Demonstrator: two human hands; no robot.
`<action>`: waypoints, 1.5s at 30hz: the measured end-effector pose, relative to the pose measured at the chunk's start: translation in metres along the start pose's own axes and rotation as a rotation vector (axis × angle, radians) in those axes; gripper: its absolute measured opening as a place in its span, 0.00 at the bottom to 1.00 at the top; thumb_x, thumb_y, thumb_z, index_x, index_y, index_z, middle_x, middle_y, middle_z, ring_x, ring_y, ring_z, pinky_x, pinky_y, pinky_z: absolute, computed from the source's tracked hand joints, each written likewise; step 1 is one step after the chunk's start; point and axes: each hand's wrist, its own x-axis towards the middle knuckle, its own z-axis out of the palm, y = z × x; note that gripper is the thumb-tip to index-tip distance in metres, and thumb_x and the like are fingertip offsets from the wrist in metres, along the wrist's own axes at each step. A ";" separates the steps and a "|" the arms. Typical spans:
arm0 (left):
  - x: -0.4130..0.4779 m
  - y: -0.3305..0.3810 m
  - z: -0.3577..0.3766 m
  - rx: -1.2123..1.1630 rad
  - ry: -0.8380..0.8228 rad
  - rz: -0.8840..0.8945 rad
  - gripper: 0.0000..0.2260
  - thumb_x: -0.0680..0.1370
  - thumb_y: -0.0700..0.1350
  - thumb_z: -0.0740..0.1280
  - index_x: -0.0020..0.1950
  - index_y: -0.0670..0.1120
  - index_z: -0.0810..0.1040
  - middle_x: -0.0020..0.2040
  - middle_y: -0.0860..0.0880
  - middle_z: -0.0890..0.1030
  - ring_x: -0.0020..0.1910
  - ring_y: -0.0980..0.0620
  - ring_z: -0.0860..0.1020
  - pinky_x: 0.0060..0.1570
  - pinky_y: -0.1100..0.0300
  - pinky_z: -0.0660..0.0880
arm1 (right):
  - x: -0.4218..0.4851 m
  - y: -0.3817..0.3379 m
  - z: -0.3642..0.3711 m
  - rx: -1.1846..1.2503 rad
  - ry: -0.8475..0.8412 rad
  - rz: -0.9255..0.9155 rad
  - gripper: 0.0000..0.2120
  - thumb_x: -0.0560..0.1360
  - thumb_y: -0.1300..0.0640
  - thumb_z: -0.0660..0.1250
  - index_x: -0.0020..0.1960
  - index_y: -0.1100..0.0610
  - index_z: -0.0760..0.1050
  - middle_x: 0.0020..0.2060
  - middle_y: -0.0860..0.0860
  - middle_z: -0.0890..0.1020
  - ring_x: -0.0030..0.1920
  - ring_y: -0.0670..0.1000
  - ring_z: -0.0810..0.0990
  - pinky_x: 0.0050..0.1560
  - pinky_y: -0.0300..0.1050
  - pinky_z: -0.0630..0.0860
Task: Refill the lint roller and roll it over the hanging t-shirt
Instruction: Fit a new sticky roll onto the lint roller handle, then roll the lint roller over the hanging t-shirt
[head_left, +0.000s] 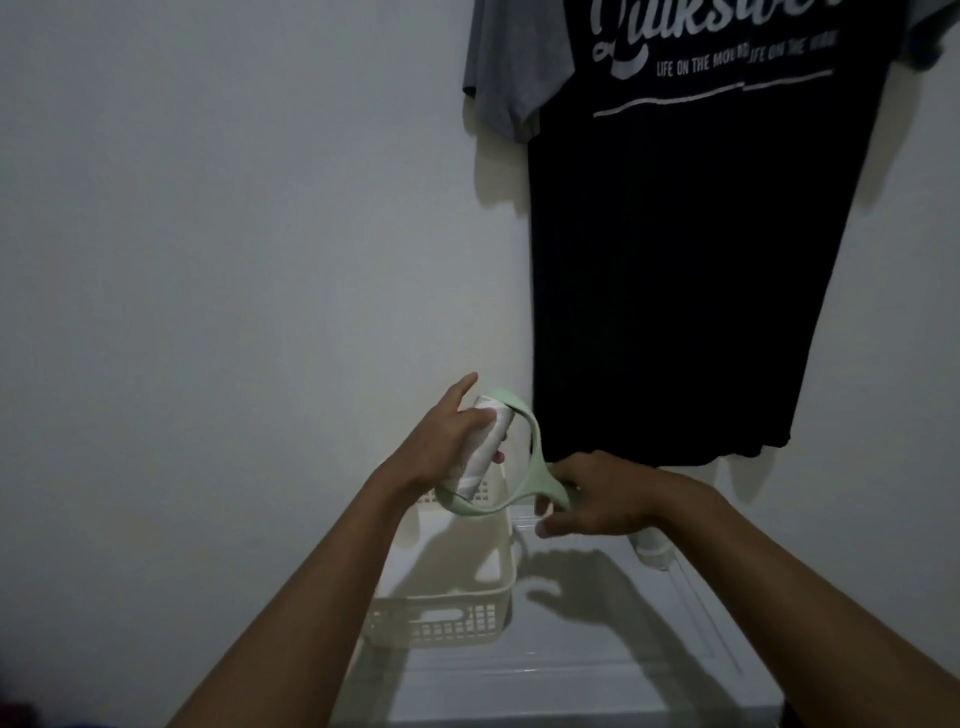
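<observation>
White roll (480, 447), steeply tilted, clasped by left hand (441, 441); right hand (597, 493) grips green handle (550, 486)

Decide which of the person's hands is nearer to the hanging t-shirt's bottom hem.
Right. The right hand, holding the green lint roller handle, sits just below the t-shirt hem. The left hand, wrapped around the white roll, is further left, beside the hem.

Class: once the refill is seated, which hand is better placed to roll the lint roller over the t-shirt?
Probably the right hand: it holds the lint roller by its handle, just below the t-shirt. The left hand grips the refill roll.
</observation>
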 end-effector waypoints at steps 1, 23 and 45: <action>0.002 -0.001 -0.001 0.067 0.024 0.002 0.24 0.82 0.46 0.63 0.77 0.58 0.63 0.56 0.40 0.84 0.44 0.42 0.87 0.48 0.49 0.83 | 0.000 0.003 0.002 0.000 0.012 -0.004 0.15 0.74 0.39 0.70 0.52 0.48 0.82 0.43 0.45 0.86 0.44 0.44 0.85 0.52 0.49 0.83; 0.073 0.214 0.009 0.784 0.256 0.483 0.33 0.82 0.63 0.56 0.83 0.48 0.60 0.83 0.45 0.61 0.82 0.46 0.59 0.78 0.51 0.56 | -0.032 -0.021 -0.217 -0.068 1.047 0.105 0.18 0.80 0.38 0.58 0.40 0.50 0.70 0.35 0.49 0.78 0.33 0.53 0.78 0.31 0.45 0.66; 0.205 0.381 0.036 1.138 0.548 0.640 0.34 0.81 0.63 0.58 0.84 0.54 0.53 0.85 0.44 0.41 0.82 0.37 0.38 0.78 0.34 0.45 | 0.026 -0.021 -0.416 0.180 1.412 0.178 0.20 0.83 0.43 0.55 0.55 0.59 0.75 0.40 0.51 0.76 0.37 0.51 0.75 0.35 0.45 0.65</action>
